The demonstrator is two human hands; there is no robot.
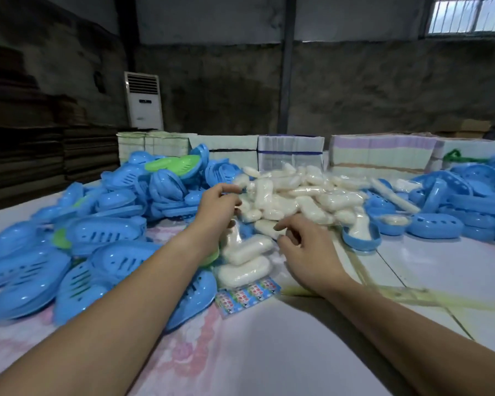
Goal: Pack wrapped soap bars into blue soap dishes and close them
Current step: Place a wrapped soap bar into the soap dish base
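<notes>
A heap of white soap bars in clear wrap (297, 195) lies mid-table, with two more wrapped bars (245, 261) nearer me. Closed blue soap dishes (112, 232) are piled on the left; open blue dish halves (435, 224) lie on the right. One open dish (360, 241) has a wrapped bar standing in it. My left hand (216, 208) hovers at the heap's left edge, fingers loosely curled, thumb tip close to a bar, with nothing visibly held. My right hand (303, 242) hangs over the heap's near edge, fingers loosely bent and holding nothing.
A strip of printed colourful packets (246, 295) lies near the closest soap bars. Green dishes (175, 167) top the left pile. Bundled paper stacks (292, 150) line the table's far edge. A white floor air conditioner (143, 101) stands by the back wall.
</notes>
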